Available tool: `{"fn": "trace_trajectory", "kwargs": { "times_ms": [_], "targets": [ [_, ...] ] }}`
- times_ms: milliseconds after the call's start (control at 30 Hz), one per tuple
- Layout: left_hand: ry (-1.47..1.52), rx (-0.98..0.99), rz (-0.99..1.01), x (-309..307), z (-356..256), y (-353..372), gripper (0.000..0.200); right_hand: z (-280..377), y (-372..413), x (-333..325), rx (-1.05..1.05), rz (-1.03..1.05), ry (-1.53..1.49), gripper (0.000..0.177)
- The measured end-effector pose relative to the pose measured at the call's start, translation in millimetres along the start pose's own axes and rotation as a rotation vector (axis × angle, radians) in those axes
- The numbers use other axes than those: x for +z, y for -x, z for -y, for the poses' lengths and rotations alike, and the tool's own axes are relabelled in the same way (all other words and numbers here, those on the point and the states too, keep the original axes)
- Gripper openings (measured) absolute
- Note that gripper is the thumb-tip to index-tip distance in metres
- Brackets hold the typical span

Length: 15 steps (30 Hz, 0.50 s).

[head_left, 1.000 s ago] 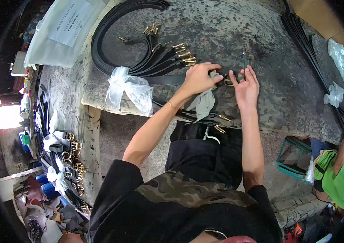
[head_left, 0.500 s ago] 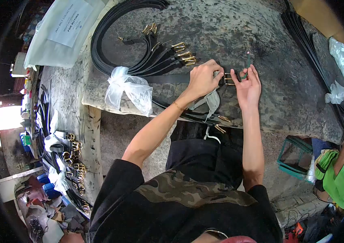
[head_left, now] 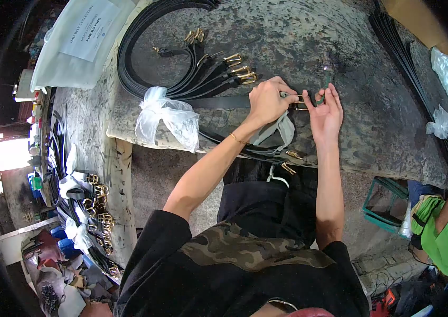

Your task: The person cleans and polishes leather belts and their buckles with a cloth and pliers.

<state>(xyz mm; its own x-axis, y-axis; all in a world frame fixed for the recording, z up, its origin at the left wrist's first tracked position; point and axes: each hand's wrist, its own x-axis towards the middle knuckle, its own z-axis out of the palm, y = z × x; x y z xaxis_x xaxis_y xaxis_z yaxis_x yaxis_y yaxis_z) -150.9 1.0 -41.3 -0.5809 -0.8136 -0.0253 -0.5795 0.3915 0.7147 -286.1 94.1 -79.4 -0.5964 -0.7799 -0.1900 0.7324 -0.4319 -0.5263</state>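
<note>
Left hand (head_left: 270, 102), fingers closed, pinches grey cloth (head_left: 284, 132); a gold buckle (head_left: 301, 109) points crosswise toward the right hand (head_left: 326, 119), fingers loosely curled round a green tool (head_left: 321, 99).

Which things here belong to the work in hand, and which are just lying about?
Likely in use:
- grey cloth at the left hand
- flat strap
- green-handled tool in the right hand

Apparently lying about:
- labelled bag
- teal crate
- right-side belt bundle
</note>
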Motion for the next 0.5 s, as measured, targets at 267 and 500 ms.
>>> {"fn": "trace_trajectory", "kwargs": {
  "times_ms": [267, 500],
  "targets": [
    [0.085, 0.094, -0.052, -1.4, 23.1, -3.0, 0.017, -1.8, 6.9, -2.1, -0.100, -0.002, 0.195, 0.032],
    [-0.033, 0.061, 0.025, -1.1, 2.2, -4.2, 0.022, 3.1, 3.3, -2.2, -0.059, 0.006, 0.082, 0.030]
  ]
}}
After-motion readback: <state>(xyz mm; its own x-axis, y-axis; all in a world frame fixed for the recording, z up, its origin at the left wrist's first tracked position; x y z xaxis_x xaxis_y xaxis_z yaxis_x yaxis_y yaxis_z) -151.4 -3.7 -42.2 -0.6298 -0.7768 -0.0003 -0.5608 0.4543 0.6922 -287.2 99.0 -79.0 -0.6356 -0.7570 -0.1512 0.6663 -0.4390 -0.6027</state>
